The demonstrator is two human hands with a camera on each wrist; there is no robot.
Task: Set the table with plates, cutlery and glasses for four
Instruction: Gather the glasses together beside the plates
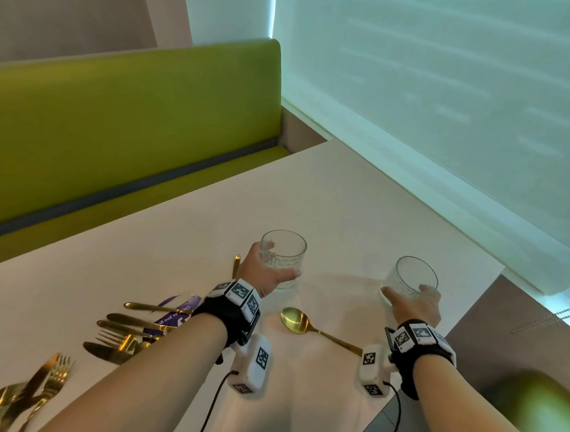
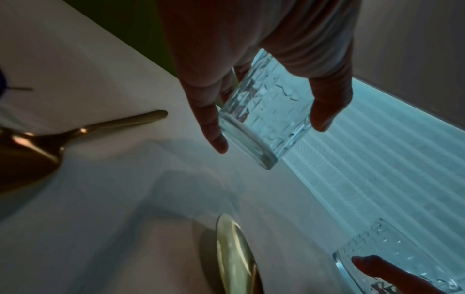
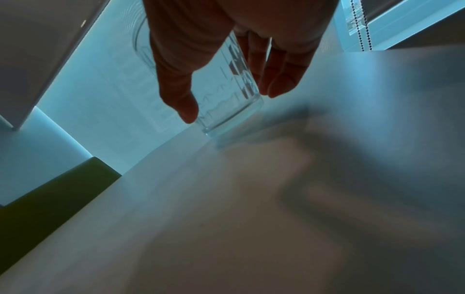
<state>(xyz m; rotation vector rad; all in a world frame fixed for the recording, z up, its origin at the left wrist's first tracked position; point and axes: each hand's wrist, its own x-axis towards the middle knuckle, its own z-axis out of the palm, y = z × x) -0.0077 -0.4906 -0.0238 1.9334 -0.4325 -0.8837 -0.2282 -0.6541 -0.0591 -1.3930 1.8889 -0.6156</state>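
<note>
- Nearest the head camera, both bare forearms reach forward over the pale desk [image 1: 358, 192], each wearing a black wrist strap with white marker blocks.
- Left hand [image 1: 263, 273] grasps one clear glass [image 1: 283, 259], thumb on one side and fingers [image 2: 210, 121] on the other; the left wrist view shows its base lifted off the desk and tilted.
- Right hand [image 1: 416, 306] grasps a second glass [image 1: 410, 278], tilted near the desk's right edge, with its base at or just above the surface.
- Gold spoon [image 1: 297, 321] lies between the two arms.
- Gold knives and forks [image 1: 121, 336] lie in a loose heap at the left, partly on a purple packet [image 1: 176, 315], not yet sorted.
- No plates are in view, and no place looks laid, so I judge the task barely begun: two glasses are being placed, and most of the setting remains.
</note>
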